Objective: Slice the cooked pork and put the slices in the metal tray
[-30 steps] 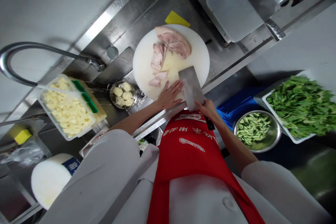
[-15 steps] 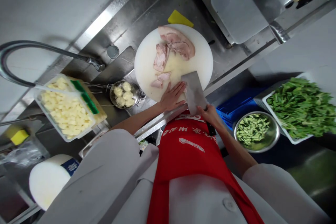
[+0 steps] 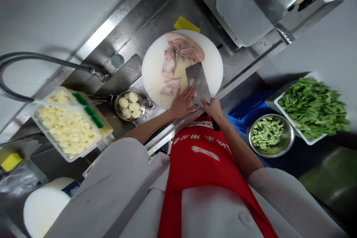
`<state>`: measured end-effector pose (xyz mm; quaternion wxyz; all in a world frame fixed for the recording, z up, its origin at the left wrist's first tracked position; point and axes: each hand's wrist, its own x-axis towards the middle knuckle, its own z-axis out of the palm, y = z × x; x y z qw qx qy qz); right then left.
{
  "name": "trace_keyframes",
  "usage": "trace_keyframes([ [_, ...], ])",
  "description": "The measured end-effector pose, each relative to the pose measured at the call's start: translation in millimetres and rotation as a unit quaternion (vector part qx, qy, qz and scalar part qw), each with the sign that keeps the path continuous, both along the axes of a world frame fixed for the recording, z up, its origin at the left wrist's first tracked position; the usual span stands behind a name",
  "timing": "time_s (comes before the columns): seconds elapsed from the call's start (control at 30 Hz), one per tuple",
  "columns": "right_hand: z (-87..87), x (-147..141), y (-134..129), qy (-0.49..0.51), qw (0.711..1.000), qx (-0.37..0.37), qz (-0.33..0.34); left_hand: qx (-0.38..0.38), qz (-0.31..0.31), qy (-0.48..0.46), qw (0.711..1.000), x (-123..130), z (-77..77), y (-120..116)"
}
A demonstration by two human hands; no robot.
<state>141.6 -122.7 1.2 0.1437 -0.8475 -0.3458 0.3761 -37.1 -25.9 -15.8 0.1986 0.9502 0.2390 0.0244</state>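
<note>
A round white cutting board (image 3: 214, 55) carries a large piece of pale pink meat (image 3: 192, 52) at its far side, a smaller chunk (image 3: 169, 64) and a little piece (image 3: 170, 86) nearer me. My right hand (image 3: 213, 109) is closed around a cleaver (image 3: 200, 83), whose broad blade lies over the board's near right part. A scrap of meat seems to cling to the blade's left side. Beside that edge, my left hand (image 3: 182, 104) rests flat with its fingers stretched out. What lies under its palm is hidden.
On the left stand a tub of peeled pale cubes (image 3: 67, 126), a small pan of yellowish lumps (image 3: 128, 107) and a curved faucet (image 3: 55, 58). A steel machine (image 3: 245, 18) occupies the back right. A bowl of chopped greens (image 3: 291, 139) and a basket of leafy greens (image 3: 312, 108) are at right.
The cleaver and my right hand have shifted away from my body and slightly left on the board. My left hand stays about where it was. The whole view has shifted a little.
</note>
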Motion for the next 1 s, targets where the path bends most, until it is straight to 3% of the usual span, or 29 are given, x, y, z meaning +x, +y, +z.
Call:
trace_keyframes([
  [0.1,1.2,-1,1,0.005,1.000,0.005,0.001,0.006,-0.013,-0.007,1.000,-3,2.6,3],
  [0.23,-7.3,17,-24,0.029,0.999,0.022,-0.002,0.021,-0.047,-0.009,0.999,-5,6.9,2],
  [0.37,-17.5,53,-53,0.164,0.986,0.008,-0.042,0.018,-0.044,-0.016,0.999,-5,10.2,0],
  [0.47,-15.7,78,-63,0.242,0.967,0.010,-0.079,0.004,-0.040,-0.030,0.999,-13,12.7,6],
  [0.53,-11.8,89,-64,0.258,0.961,0.019,-0.102,-0.003,0.006,-0.047,0.999,-23,12.5,11],
  [0.6,-8.5,95,-64,0.259,0.958,0.026,-0.121,-0.004,0.109,-0.066,0.992,-35,8.3,17],
  [0.7,-6.3,98,-64,0.262,0.956,0.033,-0.127,0.007,0.276,-0.081,0.958,-45,-6.8,20],
  [0.77,-5.4,98,-64,0.263,0.956,0.040,-0.125,0.015,0.329,-0.080,0.941,-41,-18.7,18],
  [0.87,-2.3,99,-62,0.277,0.950,0.052,-0.136,0.014,0.329,-0.084,0.940,-29,-28.9,12],
  [1.0,5.1,101,-49,0.301,0.940,0.070,-0.148,-0.008,0.267,-0.112,0.957,-26,-19.8,11],
])
